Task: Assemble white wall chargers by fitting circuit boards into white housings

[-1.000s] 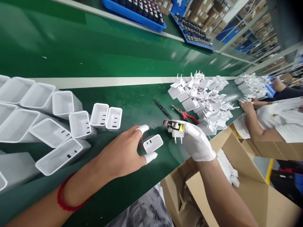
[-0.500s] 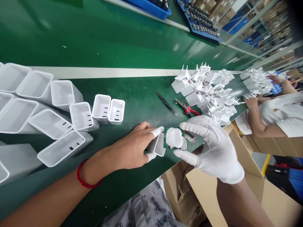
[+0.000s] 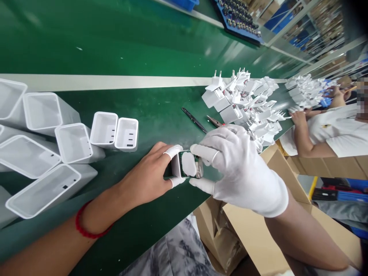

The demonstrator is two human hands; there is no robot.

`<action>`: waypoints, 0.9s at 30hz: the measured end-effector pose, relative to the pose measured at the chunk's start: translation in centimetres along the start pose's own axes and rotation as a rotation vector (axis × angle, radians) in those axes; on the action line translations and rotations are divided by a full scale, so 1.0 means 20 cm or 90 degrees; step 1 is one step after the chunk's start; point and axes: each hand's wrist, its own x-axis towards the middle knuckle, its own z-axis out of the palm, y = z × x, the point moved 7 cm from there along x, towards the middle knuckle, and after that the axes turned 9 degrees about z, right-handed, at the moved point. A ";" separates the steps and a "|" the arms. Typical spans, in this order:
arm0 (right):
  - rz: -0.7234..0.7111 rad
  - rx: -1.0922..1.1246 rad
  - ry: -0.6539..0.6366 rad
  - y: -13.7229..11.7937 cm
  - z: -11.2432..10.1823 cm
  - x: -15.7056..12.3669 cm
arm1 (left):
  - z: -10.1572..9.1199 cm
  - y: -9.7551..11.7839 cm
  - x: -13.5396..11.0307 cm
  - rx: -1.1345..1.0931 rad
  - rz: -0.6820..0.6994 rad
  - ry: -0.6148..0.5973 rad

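Observation:
My left hand, with white covers on its thumb and a finger, grips a small white plastic housing just above the green bench. Between the fingertips of my white-gloved right hand is a green circuit board bearing a white pad. The board sits at the housing's open mouth, partly inside it; how deep I cannot tell. Beyond my right hand lie black tweezers and pliers, whose handles are mostly hidden by the glove.
Several open white housings stand at the left. A heap of white plug parts with prongs lies at the right. An open cardboard box is below the bench edge. Another person works at the far right; a blue tray sits behind.
My right hand has moved left with the circuit board, bringing it from in front of the housing into its mouth. The whole view has shifted slightly.

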 end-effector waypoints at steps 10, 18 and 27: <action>0.030 -0.038 -0.114 -0.02 0.04 0.05 | 0.01 -0.01 0.00 0.007 -0.033 -0.043; 0.019 -0.024 -0.101 -0.02 0.03 0.05 | 0.00 -0.01 0.01 -0.017 -0.040 -0.054; 0.012 -0.041 -0.105 -0.05 0.03 0.07 | 0.00 -0.02 0.00 -0.022 -0.030 -0.044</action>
